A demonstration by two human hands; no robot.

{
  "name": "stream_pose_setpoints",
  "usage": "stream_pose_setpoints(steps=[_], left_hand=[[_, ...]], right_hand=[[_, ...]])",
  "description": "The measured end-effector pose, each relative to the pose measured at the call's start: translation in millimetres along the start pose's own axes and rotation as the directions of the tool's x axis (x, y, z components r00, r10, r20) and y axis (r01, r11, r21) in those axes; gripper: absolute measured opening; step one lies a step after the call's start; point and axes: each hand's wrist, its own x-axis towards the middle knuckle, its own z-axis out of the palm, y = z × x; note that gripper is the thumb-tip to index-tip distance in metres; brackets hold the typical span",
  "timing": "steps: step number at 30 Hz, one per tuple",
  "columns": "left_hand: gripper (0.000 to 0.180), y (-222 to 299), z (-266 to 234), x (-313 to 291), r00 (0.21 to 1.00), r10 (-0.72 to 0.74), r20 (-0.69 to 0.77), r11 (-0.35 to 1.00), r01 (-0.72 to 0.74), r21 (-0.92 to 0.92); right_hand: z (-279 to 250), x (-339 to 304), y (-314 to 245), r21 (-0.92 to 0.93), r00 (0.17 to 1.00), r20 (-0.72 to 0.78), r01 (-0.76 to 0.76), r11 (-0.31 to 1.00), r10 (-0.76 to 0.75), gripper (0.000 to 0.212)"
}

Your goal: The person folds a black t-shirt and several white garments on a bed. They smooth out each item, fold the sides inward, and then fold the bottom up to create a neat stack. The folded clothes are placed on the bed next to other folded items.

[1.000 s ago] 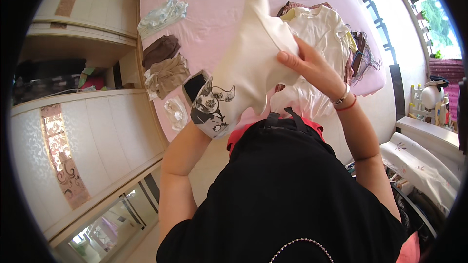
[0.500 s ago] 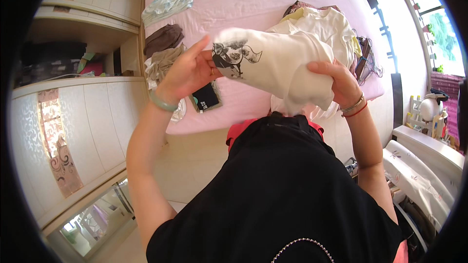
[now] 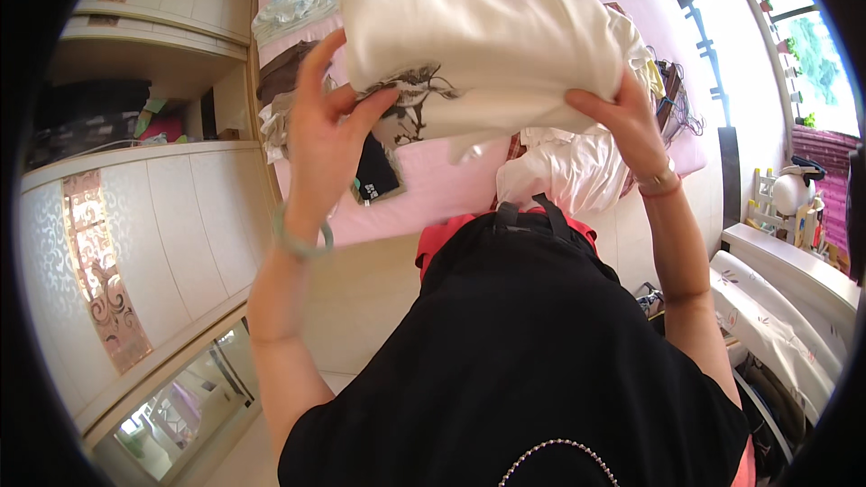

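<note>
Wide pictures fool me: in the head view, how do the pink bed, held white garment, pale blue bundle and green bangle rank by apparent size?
Largest first:
Pink bed, partly covered
White garment
Pale blue bundle
Green bangle

The bed (image 3: 433,185) lies in front of the person, with a cupboard (image 3: 171,234) along its left side and clothes (image 3: 90,122) on the cupboard's open shelf. The shirt (image 3: 478,45) is above the bed, between the left hand (image 3: 327,140) at its left end and the right hand (image 3: 639,131) at its right. Folded clothes (image 3: 293,9) lie along the bed's left edge, and a flat box (image 3: 374,176) lies near them, below the shirt. To the right, a pile of clothes (image 3: 568,171) sits partly behind the shirt, with hangers (image 3: 681,99) beside it near the bed's right edge. The window (image 3: 803,50) is beyond, above a curtain (image 3: 828,176).
</note>
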Motion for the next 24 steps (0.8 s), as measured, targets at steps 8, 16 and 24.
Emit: stream_pose_setpoints(steps=[8,16,24], left_hand=[[0.062,-19.5,-27.9,4.2,0.994,-0.074,0.083,0.997,0.074,-0.006],[0.050,-27.8,-29.8,1.3,0.983,-0.138,0.120,0.990,0.136,0.029],[0.045,-44.3,-33.4,-13.3,0.924,-0.301,0.235,0.949,0.316,-0.024]], right_hand=[[6.7,9.4,-8.9,0.281,0.998,0.036,-0.065,0.957,0.057,0.072],[0.8,5.4,-4.1,-0.024,0.986,0.100,0.135,0.991,-0.132,0.066],[-4.3,13.4,4.0,0.072,0.942,0.311,-0.151,0.986,0.122,0.065]])
